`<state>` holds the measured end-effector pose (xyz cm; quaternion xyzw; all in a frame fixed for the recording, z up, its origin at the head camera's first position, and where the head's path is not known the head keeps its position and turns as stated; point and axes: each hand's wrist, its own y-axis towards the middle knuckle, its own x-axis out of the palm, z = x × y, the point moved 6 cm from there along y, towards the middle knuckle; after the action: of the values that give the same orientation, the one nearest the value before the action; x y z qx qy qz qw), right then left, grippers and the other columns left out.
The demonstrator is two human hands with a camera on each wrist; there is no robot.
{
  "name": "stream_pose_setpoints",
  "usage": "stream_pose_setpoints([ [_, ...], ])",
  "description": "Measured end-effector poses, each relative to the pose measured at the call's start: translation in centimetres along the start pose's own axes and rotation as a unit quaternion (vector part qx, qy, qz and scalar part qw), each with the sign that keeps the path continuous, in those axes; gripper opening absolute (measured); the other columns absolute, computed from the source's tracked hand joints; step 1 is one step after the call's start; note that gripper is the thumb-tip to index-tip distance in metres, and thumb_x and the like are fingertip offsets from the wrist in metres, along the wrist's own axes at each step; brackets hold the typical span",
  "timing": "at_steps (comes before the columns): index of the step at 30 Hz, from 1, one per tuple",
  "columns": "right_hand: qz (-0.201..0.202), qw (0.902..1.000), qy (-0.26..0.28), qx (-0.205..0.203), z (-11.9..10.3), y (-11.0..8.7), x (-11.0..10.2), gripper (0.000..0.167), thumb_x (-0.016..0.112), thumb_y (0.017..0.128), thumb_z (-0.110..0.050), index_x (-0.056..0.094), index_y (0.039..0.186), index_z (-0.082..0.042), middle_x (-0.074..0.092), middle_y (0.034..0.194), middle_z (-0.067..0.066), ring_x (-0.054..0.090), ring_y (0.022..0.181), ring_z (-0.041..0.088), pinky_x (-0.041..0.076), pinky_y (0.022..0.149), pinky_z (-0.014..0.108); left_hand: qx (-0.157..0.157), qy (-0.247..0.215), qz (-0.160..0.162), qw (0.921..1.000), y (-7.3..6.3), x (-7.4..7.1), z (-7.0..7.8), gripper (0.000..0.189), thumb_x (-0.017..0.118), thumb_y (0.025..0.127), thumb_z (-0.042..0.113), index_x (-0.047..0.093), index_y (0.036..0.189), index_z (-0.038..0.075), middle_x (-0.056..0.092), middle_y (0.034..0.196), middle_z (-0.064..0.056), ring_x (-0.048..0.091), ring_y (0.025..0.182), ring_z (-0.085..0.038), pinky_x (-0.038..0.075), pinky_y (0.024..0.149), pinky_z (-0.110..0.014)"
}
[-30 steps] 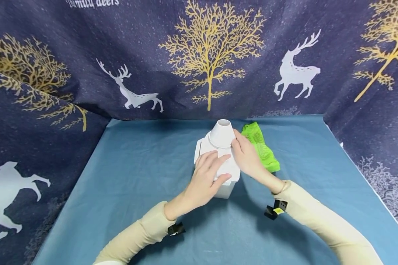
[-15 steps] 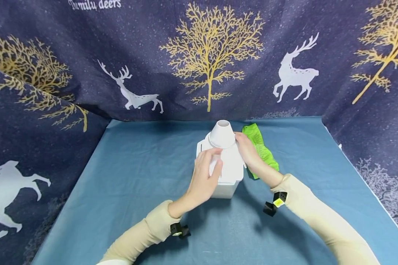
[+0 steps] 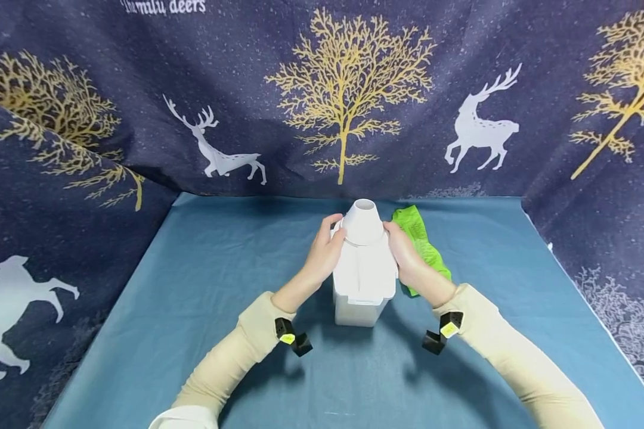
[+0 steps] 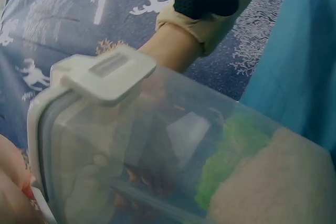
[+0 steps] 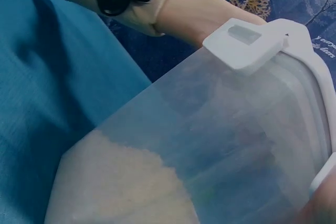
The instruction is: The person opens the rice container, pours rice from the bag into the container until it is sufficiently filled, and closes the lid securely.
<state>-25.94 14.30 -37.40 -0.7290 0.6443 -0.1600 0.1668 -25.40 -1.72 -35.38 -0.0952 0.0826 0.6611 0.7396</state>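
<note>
A see-through plastic food storage container [image 5: 220, 124] stands on the table with a white lid [image 3: 362, 274] on it. A white cone-shaped cap [image 3: 364, 223] with a round hole in its top sits at the lid's far end. Pale, rice-like contents [image 5: 126, 182] fill the bottom. My left hand [image 3: 324, 253] holds the lid's left side near the cone, its thumb beside the cone's base. On the opposite side, my right hand [image 3: 408, 259] grips the lid's right edge. Both hands' far fingertips are partly hidden. A white side latch [image 4: 113, 74] shows in the left wrist view.
A crumpled green bag [image 3: 421, 244] lies on the blue tablecloth [image 3: 236, 250] just right of the container, partly behind my right hand. A dark blue cloth [image 3: 295, 161] printed with deer and trees hangs behind the table.
My left hand has moved from the lid's front top up to its left side beside the cone. The container has turned slightly, while my right hand stays at its right edge.
</note>
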Motion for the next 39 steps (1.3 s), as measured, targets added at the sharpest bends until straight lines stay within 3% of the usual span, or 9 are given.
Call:
stream_pose_setpoints([
  [4, 0.024, 0.9997, -0.005, 0.001, 0.3, 0.0, -0.5, 0.041, 0.02, 0.104, -0.045, 0.048, 0.086, -0.021, 0.047, 0.066, -0.008, 0.046, 0.055, 0.009, 0.043, 0.062, 0.027, -0.024, -0.025, -0.014, 0.9993, 0.8, 0.5, -0.3, 0.048, 0.033, 0.102, 0.027, 0.039, 0.145, 0.008, 0.043, 0.148, -0.013, 0.043, 0.136, -0.03, 0.035, 0.11, -0.049],
  [7, 0.035, 0.9994, -0.003, -0.007, 0.4, 0.0, -0.6, 0.044, 0.022, 0.104, -0.045, 0.044, 0.076, -0.019, 0.041, 0.058, -0.007, 0.04, 0.049, 0.011, 0.041, 0.057, 0.028, -0.012, -0.027, -0.008, 0.9995, 0.9, 0.7, -0.3, 0.047, 0.029, 0.104, 0.025, 0.041, 0.144, 0.004, 0.045, 0.146, -0.015, 0.042, 0.136, -0.03, 0.033, 0.112, -0.047],
  [14, 0.036, 0.9991, 0.015, -0.015, 0.6, 0.1, -0.4, 0.044, 0.021, 0.105, -0.044, 0.046, 0.078, -0.02, 0.044, 0.059, -0.008, 0.042, 0.05, 0.009, 0.04, 0.056, 0.026, 0.031, -0.029, 0.015, 0.999, 0.9, 0.9, -0.3, 0.043, 0.029, 0.105, 0.017, 0.045, 0.14, -0.002, 0.05, 0.142, -0.019, 0.043, 0.135, -0.031, 0.033, 0.113, -0.044],
  [27, -0.009, 0.9946, 0.103, -0.011, 0.7, 0.2, 0.3, 0.046, 0.025, 0.104, -0.043, 0.045, 0.069, -0.022, 0.047, 0.057, -0.007, 0.045, 0.048, 0.008, 0.039, 0.05, 0.024, 0.024, -0.019, 0.052, 0.9982, 1.0, 0.9, -0.2, 0.039, 0.035, 0.104, 0.013, 0.051, 0.136, -0.002, 0.055, 0.137, -0.019, 0.049, 0.131, -0.031, 0.036, 0.11, -0.045],
  [32, -0.037, 0.9894, 0.14, -0.008, 0.8, 0.0, 0.8, 0.046, 0.023, 0.104, -0.045, 0.049, 0.072, -0.023, 0.052, 0.06, -0.007, 0.049, 0.05, 0.007, 0.041, 0.049, 0.023, 0.019, -0.023, 0.059, 0.9978, 0.9, 0.9, -0.2, 0.039, 0.035, 0.104, 0.012, 0.051, 0.135, -0.003, 0.056, 0.136, -0.019, 0.049, 0.131, -0.031, 0.037, 0.11, -0.044],
  [39, -0.045, 0.9821, 0.183, -0.004, 0.9, 0.2, 1.0, 0.047, 0.022, 0.104, -0.047, 0.053, 0.077, -0.023, 0.056, 0.066, -0.008, 0.052, 0.055, 0.006, 0.042, 0.053, 0.022, 0.02, -0.022, 0.066, 0.9974, 0.9, 0.9, -0.1, 0.039, 0.035, 0.103, 0.012, 0.052, 0.135, -0.003, 0.057, 0.136, -0.018, 0.05, 0.13, -0.031, 0.037, 0.11, -0.044],
])
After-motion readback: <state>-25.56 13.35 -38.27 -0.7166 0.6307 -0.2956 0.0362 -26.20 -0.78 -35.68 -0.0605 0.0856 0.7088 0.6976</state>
